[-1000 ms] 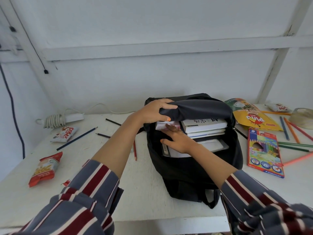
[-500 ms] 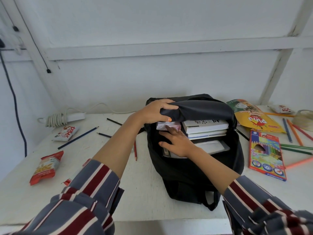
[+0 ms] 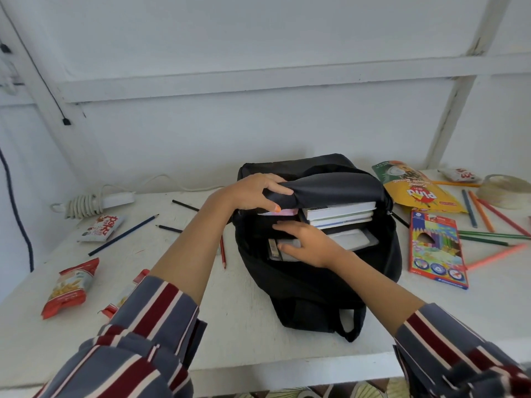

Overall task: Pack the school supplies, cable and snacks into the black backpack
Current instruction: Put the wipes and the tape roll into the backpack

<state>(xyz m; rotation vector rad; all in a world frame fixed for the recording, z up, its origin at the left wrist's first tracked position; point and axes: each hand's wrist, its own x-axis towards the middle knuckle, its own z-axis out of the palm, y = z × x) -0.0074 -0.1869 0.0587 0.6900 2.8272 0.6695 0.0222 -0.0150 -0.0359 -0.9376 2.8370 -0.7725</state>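
Observation:
The black backpack lies open on the white table. My left hand grips its top flap and holds it up. My right hand lies flat, fingers straight, at the bag's mouth on a grey flat item. Stacked books and a pink-edged item sit inside. A coloured pencil box, loose pencils and a yellow snack bag lie right of the bag. A red snack packet, a white snack packet and the coiled white cable lie left.
A blue pencil, black pencils and a red pencil lie left of the bag. A tape roll and another small snack packet sit at the far right. A white wall stands behind the table.
My right hand has slid slightly down and out from the pink-edged item toward the grey item. My left hand keeps holding the flap.

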